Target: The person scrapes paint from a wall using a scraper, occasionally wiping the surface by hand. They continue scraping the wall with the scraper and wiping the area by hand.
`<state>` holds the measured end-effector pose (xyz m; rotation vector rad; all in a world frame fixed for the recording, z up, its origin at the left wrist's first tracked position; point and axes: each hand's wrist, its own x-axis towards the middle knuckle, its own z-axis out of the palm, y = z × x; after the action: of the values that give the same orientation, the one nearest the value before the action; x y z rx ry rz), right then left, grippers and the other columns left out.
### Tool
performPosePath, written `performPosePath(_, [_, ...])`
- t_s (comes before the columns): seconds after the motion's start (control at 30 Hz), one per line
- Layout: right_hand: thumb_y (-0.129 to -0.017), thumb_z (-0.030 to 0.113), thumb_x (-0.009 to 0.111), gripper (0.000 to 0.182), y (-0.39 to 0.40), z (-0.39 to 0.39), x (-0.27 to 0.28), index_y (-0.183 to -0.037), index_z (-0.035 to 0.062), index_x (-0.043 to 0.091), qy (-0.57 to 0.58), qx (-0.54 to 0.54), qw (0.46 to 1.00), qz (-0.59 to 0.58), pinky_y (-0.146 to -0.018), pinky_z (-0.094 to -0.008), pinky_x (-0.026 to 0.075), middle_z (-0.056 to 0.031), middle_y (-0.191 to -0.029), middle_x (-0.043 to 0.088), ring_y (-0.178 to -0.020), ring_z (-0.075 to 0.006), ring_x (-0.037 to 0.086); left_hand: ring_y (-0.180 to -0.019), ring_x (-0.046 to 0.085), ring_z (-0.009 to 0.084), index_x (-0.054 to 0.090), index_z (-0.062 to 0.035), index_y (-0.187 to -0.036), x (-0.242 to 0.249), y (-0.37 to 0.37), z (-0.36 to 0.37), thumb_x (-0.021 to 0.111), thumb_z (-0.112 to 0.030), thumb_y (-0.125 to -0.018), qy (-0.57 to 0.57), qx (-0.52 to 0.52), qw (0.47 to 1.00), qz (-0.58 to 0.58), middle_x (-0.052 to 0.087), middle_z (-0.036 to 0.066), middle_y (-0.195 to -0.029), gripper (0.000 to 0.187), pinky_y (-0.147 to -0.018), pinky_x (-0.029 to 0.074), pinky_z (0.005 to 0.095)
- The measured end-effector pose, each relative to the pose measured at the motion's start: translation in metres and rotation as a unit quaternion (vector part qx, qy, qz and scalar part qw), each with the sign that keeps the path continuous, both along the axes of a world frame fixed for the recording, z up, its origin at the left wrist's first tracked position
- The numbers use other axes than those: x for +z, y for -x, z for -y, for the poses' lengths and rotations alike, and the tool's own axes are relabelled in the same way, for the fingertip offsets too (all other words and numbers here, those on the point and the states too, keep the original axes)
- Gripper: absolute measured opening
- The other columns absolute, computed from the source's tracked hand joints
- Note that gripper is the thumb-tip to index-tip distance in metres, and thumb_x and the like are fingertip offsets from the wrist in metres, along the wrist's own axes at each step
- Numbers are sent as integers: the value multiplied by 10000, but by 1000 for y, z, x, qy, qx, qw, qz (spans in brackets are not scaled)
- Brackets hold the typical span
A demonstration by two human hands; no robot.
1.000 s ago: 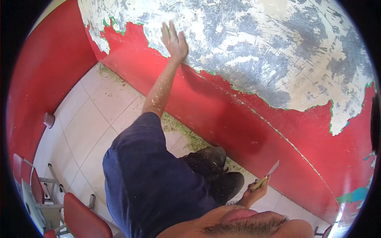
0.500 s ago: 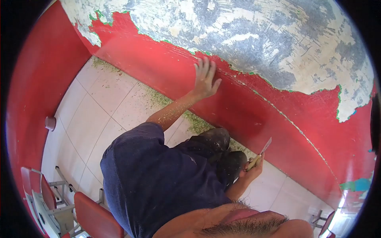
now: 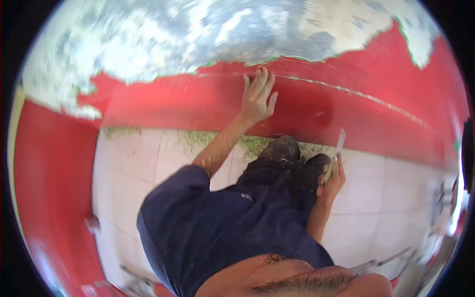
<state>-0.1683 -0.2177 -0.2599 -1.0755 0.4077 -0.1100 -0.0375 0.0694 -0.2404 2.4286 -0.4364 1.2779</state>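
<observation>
My left hand lies with its fingers spread against the red wall, the fingertips just below the ragged edge of a bare patch where grey and white plaster shows. A thin scratched line runs across the red paint to the right of those fingers. In my right hand, near my knee, is a paint scraper, gripped by its yellowish handle. Its flat blade points up toward the wall and appears apart from it.
Greenish paint flakes litter the pale tiled floor along the wall base. A red side wall rises at left, with a small brownish cup-like object near its foot. Blurred chair legs show at lower right.
My view has turned, so the wall now runs more level across the picture. My right hand and the scraper appear higher in view; my left hand stays at the wall.
</observation>
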Motion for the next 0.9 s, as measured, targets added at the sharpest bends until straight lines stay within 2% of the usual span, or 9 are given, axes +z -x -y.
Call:
performPosePath(0.03, [-964, 100, 479, 403, -3, -6, 6, -1358, 16, 474, 8, 20, 1000, 17, -348, -200, 311, -30, -685, 533, -421, -55, 388, -1246, 495, 357, 612, 84, -1120, 7, 8, 8, 581, -231, -899, -65, -51, 997, -4, 538, 301, -1253, 386, -1071, 280, 557])
performPosePath(0.07, [-952, 99, 504, 405, -7, -16, 22, -1347, 9, 486, 55, 43, 997, 45, -355, -201, 309, -16, -685, 536, -422, -44, 387, -1211, 524, 331, 624, 81, -1079, 21, 14, 22, 557, -253, -918, 70, -116, 982, -128, 571, 276, -1210, 377, -1014, 349, 528])
performPosePath(0.13, [-927, 102, 552, 398, -16, -37, 56, -1310, -3, 528, 121, 77, 984, 109, -369, -199, 300, 11, -706, 554, -444, -22, 407, -1142, 583, 277, 650, 75, -998, 50, 31, 49, 508, -297, -955, 317, -187, 844, -390, 636, 226, -1123, 400, -901, 488, 469])
performPosePath(0.17, [-920, 89, 561, 393, -23, -46, 75, -1302, 1, 539, 140, 87, 976, 141, -385, -197, 317, 9, -723, 572, -462, -17, 423, -1064, 617, 243, 608, 57, -1090, 52, 22, 55, 373, -405, -1001, 323, -303, 830, -339, 621, 195, -1149, 526, -702, 559, 391])
performPosePath(0.27, [-917, 77, 562, 389, -59, -70, 104, -1296, -6, 541, 112, 62, 961, 243, -527, -204, 414, -4, -792, 602, -608, -30, 501, -880, 661, 292, 428, 52, -1290, 110, 12, 94, 274, -496, -1002, 434, -440, 658, -430, 563, 237, -1199, 638, -740, 562, 396])
performPosePath(0.53, [-892, 44, 571, 384, -95, -100, 115, -1265, -45, 546, 129, -45, 951, 278, -623, -218, 454, -22, -855, 649, -721, -42, 507, -723, 641, 246, 455, 58, -1256, 159, -31, 128, 348, -325, -1018, 423, -374, 667, -486, 621, 195, -1046, 463, -670, 563, 391])
performPosePath(0.57, [-884, 57, 577, 270, -98, -106, 116, -1131, -35, 636, 78, -98, 942, 310, -543, -240, 411, -28, -681, 596, -632, -40, 447, -658, 609, 196, 489, 48, -1179, 159, -36, 129, 368, -328, -1019, 448, -382, 644, -489, 610, 131, -895, 426, -620, 546, 365])
performPosePath(0.77, [-858, 62, 589, 74, -101, -95, 106, -864, -11, 603, 186, -38, 936, 296, -525, -323, 427, -147, -604, 521, -517, -143, 494, -522, 469, 146, 505, 28, -987, 160, -36, 139, 388, -298, -1019, 491, -356, 653, -454, 493, 67, -698, 348, -464, 445, 314])
performPosePath(0.9, [-862, 61, 573, 147, -101, -107, 100, -976, -15, 624, 193, -136, 899, 369, -532, -340, 448, -175, -622, 528, -504, -184, 494, -481, 461, 141, 499, 8, -928, 169, -25, 136, 384, -355, -1018, 465, -347, 686, -440, 470, 49, -631, 391, -448, 444, 319])
